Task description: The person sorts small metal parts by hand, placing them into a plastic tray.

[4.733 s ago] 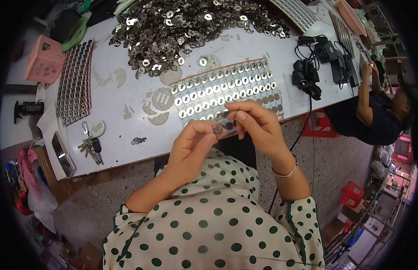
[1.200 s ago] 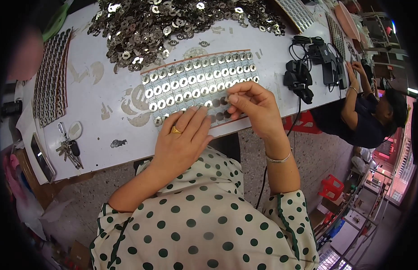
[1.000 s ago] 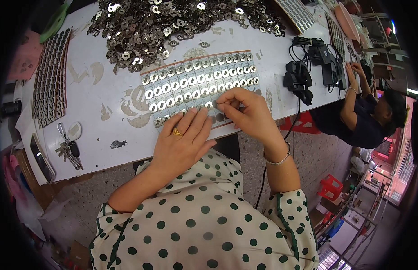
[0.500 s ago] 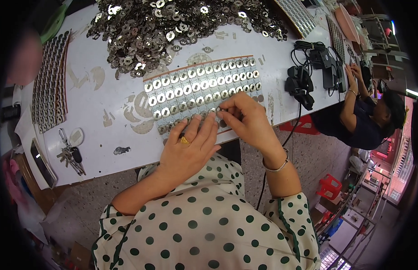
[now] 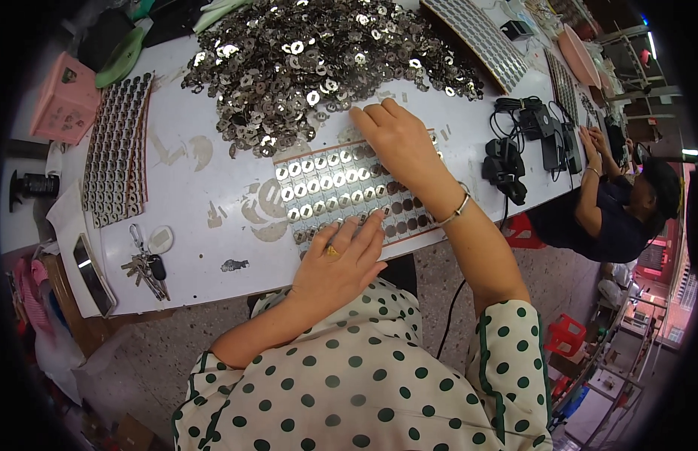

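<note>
Left hand (image 5: 338, 264) spread on disc-dotted panel (image 5: 323, 192), right hand (image 5: 398, 144) near metal pile (image 5: 308, 71) — cannot tell its grip

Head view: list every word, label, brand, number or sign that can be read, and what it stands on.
No text can be read.
Black bottle: any print is too small to read.
Pink box: markings too blurred to make out.
Metal pieces: no legible writing.

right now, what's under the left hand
The left hand lies over part of the near edge of the sheet of discs; whatever it covers there can't be seen.
</note>
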The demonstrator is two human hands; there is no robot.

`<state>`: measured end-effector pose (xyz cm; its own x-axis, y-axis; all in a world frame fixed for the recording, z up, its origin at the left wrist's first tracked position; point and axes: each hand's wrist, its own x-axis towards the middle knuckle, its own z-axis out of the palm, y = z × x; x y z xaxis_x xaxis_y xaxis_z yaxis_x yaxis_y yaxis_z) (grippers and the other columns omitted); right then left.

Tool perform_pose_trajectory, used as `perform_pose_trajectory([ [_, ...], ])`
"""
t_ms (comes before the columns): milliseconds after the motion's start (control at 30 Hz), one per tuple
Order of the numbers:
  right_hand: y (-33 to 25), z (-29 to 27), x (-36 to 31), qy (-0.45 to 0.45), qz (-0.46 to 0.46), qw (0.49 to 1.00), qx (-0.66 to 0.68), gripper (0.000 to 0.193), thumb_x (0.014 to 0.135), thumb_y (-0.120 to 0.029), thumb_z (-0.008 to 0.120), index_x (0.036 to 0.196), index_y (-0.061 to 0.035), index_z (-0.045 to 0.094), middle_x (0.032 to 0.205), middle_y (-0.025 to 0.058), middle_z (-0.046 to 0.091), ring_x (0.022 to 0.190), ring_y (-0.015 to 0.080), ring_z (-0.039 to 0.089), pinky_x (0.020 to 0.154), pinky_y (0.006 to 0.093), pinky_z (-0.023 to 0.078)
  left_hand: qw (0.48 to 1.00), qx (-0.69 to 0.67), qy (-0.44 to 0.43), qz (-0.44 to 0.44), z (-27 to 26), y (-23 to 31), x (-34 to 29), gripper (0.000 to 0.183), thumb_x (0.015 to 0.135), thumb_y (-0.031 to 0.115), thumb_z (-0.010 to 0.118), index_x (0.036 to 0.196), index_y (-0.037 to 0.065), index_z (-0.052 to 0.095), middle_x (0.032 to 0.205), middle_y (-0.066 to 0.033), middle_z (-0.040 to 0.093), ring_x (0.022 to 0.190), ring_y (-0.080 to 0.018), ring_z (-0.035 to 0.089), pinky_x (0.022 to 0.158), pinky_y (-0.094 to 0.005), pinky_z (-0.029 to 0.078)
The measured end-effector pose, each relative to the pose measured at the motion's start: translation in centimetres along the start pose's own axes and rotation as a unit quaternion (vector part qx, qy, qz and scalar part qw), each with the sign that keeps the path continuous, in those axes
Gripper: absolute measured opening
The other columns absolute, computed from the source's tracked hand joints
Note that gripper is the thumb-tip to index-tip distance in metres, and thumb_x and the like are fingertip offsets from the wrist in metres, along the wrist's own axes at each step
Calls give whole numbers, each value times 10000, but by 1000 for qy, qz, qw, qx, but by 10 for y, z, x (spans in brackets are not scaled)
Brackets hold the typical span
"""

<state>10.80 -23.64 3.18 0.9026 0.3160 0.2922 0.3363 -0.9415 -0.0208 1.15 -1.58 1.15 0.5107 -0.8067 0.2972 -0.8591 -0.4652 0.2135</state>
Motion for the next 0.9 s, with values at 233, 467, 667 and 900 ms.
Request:
perform_pose_trajectory([
  [233,5,-14,-14,32,265,826,496,302,944,35,644,1244,0,653,1001,37,688,887,154,667,789,286,572,994,-106,16,-34,-11,-2,6,477,897,373,742,1271,97,636,1472,-53,554,1210,-243,521,1014,-398,389],
  [467,-42,-39,-58,-5,274,539,796,311,978,-5,676,1286,18,640,1059,48,665,935,114,664,825,256,581,908,-339,164,-184,-23,-27,32,243,910,124,746,1121,54,647,1104,-80,681,939,-245,626,831,-361,472],
  [667,-59,-53,-69,9,214,684,697,277,983,28,645,1259,28,664,1089,54,668,986,120,668,842,259,591,870,-417,156,-211,-26,-28,41,99,913,121,726,950,84,642,945,-56,686,860,-274,628,773,-382,456],
  [900,-34,-52,-99,31,365,580,728,155,964,12,680,1118,12,670,1008,54,714,900,124,713,760,242,594,944,-285,125,-106,-12,-16,34,182,891,118,733,1053,61,671,1082,-70,683,987,-261,639,860,-382,487],
])
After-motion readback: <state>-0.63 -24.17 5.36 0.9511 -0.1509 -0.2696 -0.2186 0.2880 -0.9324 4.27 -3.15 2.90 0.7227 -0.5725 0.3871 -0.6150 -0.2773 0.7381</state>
